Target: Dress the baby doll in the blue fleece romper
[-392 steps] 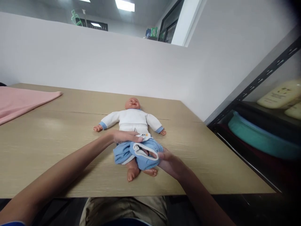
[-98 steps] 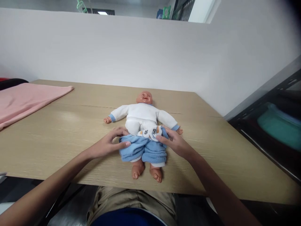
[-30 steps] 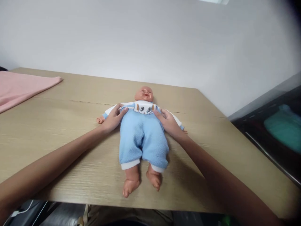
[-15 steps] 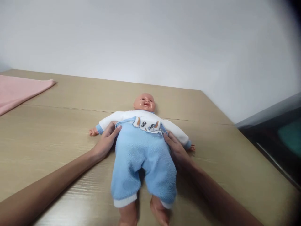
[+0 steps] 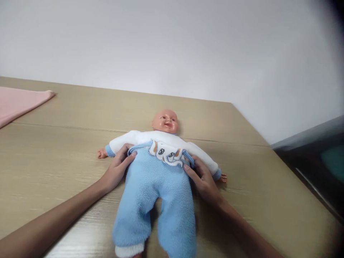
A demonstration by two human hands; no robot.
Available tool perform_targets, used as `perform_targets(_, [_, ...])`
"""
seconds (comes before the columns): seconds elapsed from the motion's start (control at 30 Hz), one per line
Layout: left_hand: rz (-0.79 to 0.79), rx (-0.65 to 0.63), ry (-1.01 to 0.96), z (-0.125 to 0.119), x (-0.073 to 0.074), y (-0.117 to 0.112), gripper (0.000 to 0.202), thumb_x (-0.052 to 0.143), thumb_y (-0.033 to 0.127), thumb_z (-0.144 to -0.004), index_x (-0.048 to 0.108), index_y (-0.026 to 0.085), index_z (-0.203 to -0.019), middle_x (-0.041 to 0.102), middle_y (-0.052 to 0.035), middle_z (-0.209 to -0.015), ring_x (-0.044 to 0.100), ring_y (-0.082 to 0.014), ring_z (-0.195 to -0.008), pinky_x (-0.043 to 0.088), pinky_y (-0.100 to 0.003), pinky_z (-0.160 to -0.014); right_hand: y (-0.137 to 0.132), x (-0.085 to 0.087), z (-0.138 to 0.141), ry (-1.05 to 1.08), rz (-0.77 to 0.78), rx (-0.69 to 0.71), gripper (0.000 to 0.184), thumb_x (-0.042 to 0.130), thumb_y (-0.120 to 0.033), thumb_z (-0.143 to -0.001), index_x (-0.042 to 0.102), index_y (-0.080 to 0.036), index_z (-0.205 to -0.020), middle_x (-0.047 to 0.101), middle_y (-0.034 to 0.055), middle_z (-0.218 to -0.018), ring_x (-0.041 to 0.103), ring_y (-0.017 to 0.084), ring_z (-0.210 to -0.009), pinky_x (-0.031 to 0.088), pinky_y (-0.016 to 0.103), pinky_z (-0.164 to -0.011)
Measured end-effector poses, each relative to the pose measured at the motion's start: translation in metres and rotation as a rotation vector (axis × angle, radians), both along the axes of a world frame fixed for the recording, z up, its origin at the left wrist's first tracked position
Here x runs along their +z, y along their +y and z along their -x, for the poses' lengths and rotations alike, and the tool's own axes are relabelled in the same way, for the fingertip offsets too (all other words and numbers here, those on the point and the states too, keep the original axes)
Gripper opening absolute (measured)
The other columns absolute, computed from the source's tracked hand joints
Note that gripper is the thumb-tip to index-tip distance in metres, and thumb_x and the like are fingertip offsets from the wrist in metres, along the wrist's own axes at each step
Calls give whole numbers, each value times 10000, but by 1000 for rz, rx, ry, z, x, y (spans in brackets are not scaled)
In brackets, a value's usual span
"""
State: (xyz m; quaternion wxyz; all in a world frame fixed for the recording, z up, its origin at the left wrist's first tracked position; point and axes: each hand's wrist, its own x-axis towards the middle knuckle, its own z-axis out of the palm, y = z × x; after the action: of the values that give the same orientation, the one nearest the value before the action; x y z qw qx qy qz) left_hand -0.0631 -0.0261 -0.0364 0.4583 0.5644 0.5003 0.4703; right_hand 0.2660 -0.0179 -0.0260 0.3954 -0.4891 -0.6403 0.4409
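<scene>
A baby doll [image 5: 165, 121] lies on its back on the table, head away from me and arms spread. It wears a white long-sleeved top [image 5: 145, 136] with blue cuffs. Fluffy light-blue overalls [image 5: 156, 179] cover its legs, with an animal-face patch [image 5: 168, 153] on the bib. My left hand [image 5: 119, 165] pinches the overalls' edge at the waist on the left, thumb on top. On the right side, my right hand [image 5: 202, 179] grips the opposite edge beside the patch, thumb in front and fingers behind. The doll's feet are cut off by the lower edge of the view.
A pink cloth [image 5: 21, 104] lies at the left of the wooden table [image 5: 80, 107]. A pale wall [image 5: 161, 46] stands behind the table. Past the table's right edge is a dark object [image 5: 309, 161] with a greenish area.
The overalls' legs now reach lower and cover more of the doll's legs. My right thumb has come round to the front of the fabric. The view has shifted slightly.
</scene>
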Motion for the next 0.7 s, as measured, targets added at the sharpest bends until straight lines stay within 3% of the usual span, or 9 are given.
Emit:
perform_targets(0.13, [-45,9,235,4,2,-6,268,562,456,-1075,685,230,-1149,693,-51,-1142,607,-301,-1149,450,-404,-1062,-6,2,-7,-130,-65,22,246,716,-470,-1002,759,-260,-1121,736,91,-1188,676,353,-1172,539,498,-1083])
perform_targets(0.27, [-33,-20,280,9,0,-7,306,602,494,-1053,708,229,-1163,722,-75,-1221,620,-329,-1217,440,-429,-1111,-10,-3,-7,-83,-10,-19,264,719,-527,-1034,735,-275,-1110,742,73,-1128,689,338,-1135,545,498,-1079])
perform_targets(0.37, [5,-40,121,11,-2,-6,302,620,521,-1087,708,240,-1155,712,-41,-1129,625,-282,-1140,473,-380,-1065,-11,-9,-2,164,139,-61,336,761,-623,-1025,735,-305,-1129,777,49,-1129,711,310,-1142,570,447,-1062])
perform_targets(0.5, [116,-5,-206,8,-7,-4,334,733,570,-1060,731,248,-1148,686,2,-986,600,-204,-922,500,-301,-873,-7,-12,5,499,315,-76,411,874,-630,-950,722,-313,-1163,816,29,-1096,755,273,-1015,605,385,-929])
perform_targets(0.6, [235,-1,-483,1,-7,-3,412,848,572,-978,757,253,-1223,763,-24,-1063,673,-209,-935,532,-302,-845,-2,-12,4,554,342,-58,391,902,-588,-942,738,-305,-1156,829,21,-1082,759,248,-943,599,347,-866])
perform_targets(0.7, [280,7,-593,-5,-3,0,481,946,543,-888,796,249,-1237,816,-58,-1143,744,-254,-1039,569,-330,-885,1,-12,-1,501,299,-51,401,910,-599,-934,779,-297,-1163,839,32,-1139,771,271,-1036,600,373,-965])
